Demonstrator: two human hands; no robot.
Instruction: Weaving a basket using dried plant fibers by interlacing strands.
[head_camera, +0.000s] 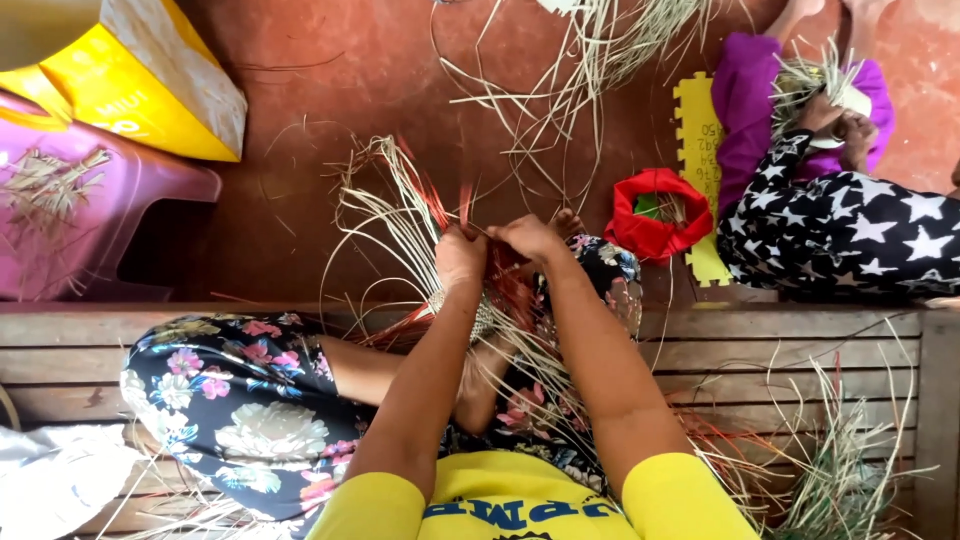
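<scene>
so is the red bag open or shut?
Open. The red bag has its mouth spread wide, with green and pale strips visible inside.

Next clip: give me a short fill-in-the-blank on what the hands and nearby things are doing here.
1. Both the left hand and the right hand grip a bundle of pale and ____ weaving strips.
2. The person sits on a slatted ____ bench.
3. On the floor beside the yellow foam mat lies a small ____ bag.
4. At upper left stands a ____ plastic chair.

Missing words: red; wooden; red; pink
</scene>
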